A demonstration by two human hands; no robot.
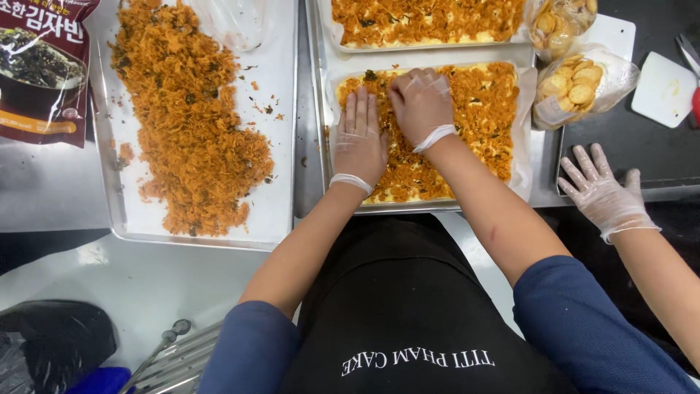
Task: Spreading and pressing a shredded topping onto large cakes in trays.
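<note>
Orange shredded topping covers the flat cake (pixel 481 109) in the near tray (pixel 437 206), right in front of the person. The left hand (pixel 357 142) lies flat on it, fingers straight and open, holding nothing. The right hand (pixel 421 106) presses down beside it, fingers curled a little, also holding nothing. The cake's long side runs left to right. A co-worker's gloved hand (pixel 604 193) rests spread open nearby

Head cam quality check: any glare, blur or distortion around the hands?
Head view: even overhead light, soft shadows only; both gloved hands, left hand and right hand, are sharp on the topped tray; mild glare on the steel table; wide-angle bending at the edges.
</note>
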